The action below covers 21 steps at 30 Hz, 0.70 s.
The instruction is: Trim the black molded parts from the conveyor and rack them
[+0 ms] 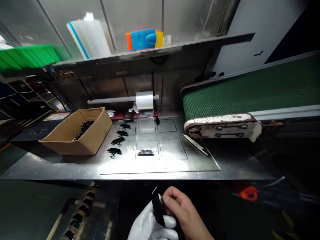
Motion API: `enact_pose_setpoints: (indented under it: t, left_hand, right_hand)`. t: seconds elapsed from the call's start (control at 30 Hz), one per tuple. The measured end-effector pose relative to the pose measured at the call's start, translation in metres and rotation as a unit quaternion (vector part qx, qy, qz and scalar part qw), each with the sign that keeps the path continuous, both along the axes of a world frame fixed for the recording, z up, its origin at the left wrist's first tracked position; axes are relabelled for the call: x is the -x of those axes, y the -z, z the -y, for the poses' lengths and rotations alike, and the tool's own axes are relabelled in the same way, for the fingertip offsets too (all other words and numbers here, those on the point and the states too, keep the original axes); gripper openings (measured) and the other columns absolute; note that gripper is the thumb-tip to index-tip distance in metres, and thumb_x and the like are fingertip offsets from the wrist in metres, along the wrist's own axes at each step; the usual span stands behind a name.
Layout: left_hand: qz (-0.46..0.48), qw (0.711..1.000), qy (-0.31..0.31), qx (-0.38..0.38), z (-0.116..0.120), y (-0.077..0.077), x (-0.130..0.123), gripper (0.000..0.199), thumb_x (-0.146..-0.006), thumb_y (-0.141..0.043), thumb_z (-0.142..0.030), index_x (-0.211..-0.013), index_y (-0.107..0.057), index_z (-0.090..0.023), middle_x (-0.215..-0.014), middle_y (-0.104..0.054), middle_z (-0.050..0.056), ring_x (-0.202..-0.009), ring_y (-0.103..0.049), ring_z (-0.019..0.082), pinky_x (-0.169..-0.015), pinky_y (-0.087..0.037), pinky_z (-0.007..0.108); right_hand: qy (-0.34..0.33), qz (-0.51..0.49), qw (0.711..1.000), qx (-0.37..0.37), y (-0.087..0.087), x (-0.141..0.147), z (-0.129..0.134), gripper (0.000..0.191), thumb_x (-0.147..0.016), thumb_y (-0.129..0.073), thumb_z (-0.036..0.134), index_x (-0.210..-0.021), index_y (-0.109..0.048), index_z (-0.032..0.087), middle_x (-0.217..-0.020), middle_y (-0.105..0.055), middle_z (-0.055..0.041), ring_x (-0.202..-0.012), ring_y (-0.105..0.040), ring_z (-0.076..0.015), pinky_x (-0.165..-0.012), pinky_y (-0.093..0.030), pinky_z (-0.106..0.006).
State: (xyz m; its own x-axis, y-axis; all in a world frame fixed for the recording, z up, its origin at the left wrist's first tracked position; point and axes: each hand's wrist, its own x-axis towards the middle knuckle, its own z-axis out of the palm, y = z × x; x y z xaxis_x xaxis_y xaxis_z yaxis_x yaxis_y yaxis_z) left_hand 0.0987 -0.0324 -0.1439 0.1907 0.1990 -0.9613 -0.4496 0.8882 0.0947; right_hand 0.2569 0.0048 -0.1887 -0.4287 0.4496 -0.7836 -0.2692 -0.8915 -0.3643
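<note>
Below the table's front edge, my left hand [151, 224], in a white glove, grips a narrow, glossy black part [158, 208] that stands tilted. My bare right hand [180, 210] is closed in a pinch at the right side of this part; whatever lies between its fingertips is too small to make out. On the metal sheet in front of me, a similar black piece [146, 152] lies by itself. Several more, among them a black piece with a small hook [114, 151], form a column at the sheet's left side.
A cardboard box [103, 128] with small dark parts stands left. Behind the metal sheet [175, 166] hangs a clear film roll [144, 100] on a rod. A green conveyor belt [237, 90] juts in from the right, a cutter-like tool [196, 144] beneath. Black pieces line a rack [81, 213] lower left.
</note>
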Motion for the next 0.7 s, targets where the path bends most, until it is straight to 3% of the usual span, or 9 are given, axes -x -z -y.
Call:
enact_pose_setpoints:
  t: [0.13, 0.2, 0.37, 0.7]
  left_hand:
    - [-0.041, 0.996, -0.051, -0.068, -0.002, -0.017, -0.007, 0.059, -0.092, -0.062, -0.044, -0.143, -0.05, -0.016, -0.099, -0.073, 0.015, -0.077, -0.072, 0.021, -0.061, -0.057, 0.026]
    - [-0.022, 0.995, -0.069, -0.074, -0.001, -0.02, -0.011, 0.055, -0.093, -0.062, -0.045, -0.142, -0.052, -0.022, -0.091, -0.071, 0.008, -0.074, -0.07, 0.017, -0.06, -0.057, 0.024]
    - [0.037, 0.992, -0.098, -0.072, 0.006, -0.022, -0.019, 0.04, -0.094, -0.059, -0.047, -0.132, -0.064, -0.033, -0.086, -0.071, 0.002, -0.072, -0.07, 0.013, -0.059, -0.057, 0.02]
    - [0.057, 0.988, -0.095, -0.105, 0.012, -0.019, -0.022, 0.044, -0.098, -0.051, -0.047, -0.139, -0.06, -0.031, -0.083, -0.071, 0.002, -0.069, -0.069, 0.012, -0.059, -0.057, 0.021]
  right_hand:
    - [0.018, 0.023, 0.999, -0.017, -0.01, 0.005, 0.001, 0.038, -0.093, -0.067, 0.047, -0.084, -0.054, 0.012, -0.07, -0.05, 0.001, -0.064, -0.042, -0.0087, -0.059, -0.034, -0.023]
    - [0.035, 0.014, 0.999, 0.004, -0.011, 0.003, 0.005, 0.032, -0.091, -0.069, 0.042, -0.086, -0.057, 0.013, -0.071, -0.054, 0.001, -0.063, -0.046, -0.0087, -0.059, -0.038, -0.022]
    - [0.044, 0.003, 0.998, 0.037, -0.014, -0.007, 0.015, 0.024, -0.093, -0.067, 0.035, -0.088, -0.057, 0.014, -0.076, -0.058, 0.0011, -0.065, -0.053, -0.008, -0.06, -0.044, -0.02]
    - [0.005, -0.039, 0.999, 0.019, -0.019, -0.021, 0.015, 0.024, -0.097, -0.065, 0.036, -0.092, -0.061, 0.013, -0.078, -0.061, 0.0003, -0.066, -0.055, -0.0056, -0.062, -0.048, -0.016]
